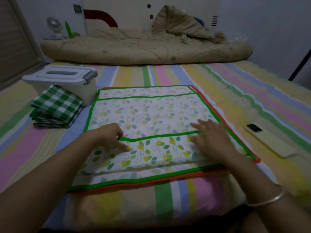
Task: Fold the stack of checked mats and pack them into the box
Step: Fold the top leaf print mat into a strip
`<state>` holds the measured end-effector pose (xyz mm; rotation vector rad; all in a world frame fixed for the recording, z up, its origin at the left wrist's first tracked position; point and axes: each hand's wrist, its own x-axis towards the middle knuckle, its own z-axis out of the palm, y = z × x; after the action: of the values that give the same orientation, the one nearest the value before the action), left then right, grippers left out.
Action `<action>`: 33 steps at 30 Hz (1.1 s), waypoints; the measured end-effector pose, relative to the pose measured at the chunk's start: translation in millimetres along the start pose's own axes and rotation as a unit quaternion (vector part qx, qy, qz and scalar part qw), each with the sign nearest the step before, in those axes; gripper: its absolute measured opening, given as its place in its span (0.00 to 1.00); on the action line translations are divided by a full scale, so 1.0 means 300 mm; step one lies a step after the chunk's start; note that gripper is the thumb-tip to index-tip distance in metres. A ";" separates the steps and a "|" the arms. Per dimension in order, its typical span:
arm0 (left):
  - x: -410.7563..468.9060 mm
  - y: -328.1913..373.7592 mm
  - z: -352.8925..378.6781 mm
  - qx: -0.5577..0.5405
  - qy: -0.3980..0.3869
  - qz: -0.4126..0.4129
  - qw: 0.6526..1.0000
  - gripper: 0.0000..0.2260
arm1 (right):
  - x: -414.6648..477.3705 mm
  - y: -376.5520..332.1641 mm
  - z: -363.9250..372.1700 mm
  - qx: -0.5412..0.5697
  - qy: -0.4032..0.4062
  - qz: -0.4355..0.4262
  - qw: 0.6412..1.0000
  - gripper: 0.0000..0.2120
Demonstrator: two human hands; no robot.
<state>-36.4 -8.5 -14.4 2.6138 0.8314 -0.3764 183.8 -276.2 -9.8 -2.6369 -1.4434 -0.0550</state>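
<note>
While its near flap lies turned over, the leaf-print mat [148, 115] is mid-fold: left hand [107, 137] pinches the green edge, right hand [213, 138] presses flat, fingers spread. Red-edged mat [168, 179] underneath, unfolded. Farther left, folded checked mats [57, 106] stacked against the box [87, 93], lid [58, 74] on. Packing apparently not begun.

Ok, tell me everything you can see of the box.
The box is a pale plastic tub, upright, with a white lid closed on it, a grey handle recess on top and a grey latch at the right end. It sits at the left of the bed; the folded checked mats rest against its front.
</note>
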 end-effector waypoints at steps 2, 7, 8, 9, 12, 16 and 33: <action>-0.002 -0.003 -0.001 -0.012 -0.002 -0.001 1.000 0.23 | 0.010 -0.106 0.041 -0.012 -0.097 -0.033 0.995 0.29; -0.018 0.004 0.015 -0.013 0.023 -0.023 0.999 0.22 | -0.015 -0.185 0.142 -0.014 -0.164 -0.062 0.984 0.37; -0.025 0.003 0.018 -0.021 0.028 -0.031 0.999 0.22 | -0.016 -0.181 0.153 -0.017 -0.158 -0.060 0.985 0.39; -0.034 0.005 0.021 -0.032 0.032 -0.037 0.998 0.23 | -0.016 -0.179 0.162 -0.020 -0.151 -0.059 0.987 0.39; -0.078 0.056 0.076 -0.030 0.130 -0.012 0.991 0.26 | -0.018 -0.181 0.176 -0.024 -0.134 -0.060 0.989 0.38; -0.162 0.242 0.226 0.024 0.233 0.075 0.969 0.23 | -0.010 -0.187 0.176 -0.028 -0.126 -0.054 0.990 0.40; -0.178 -0.121 0.283 0.075 0.162 -0.049 0.983 0.39 | 0.010 -0.179 0.196 -0.035 -0.104 -0.058 0.992 0.44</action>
<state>-112.1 -43.7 -80.9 2.8266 1.0772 -0.0356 138.4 -237.2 -62.2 -2.6797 -1.6881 0.1653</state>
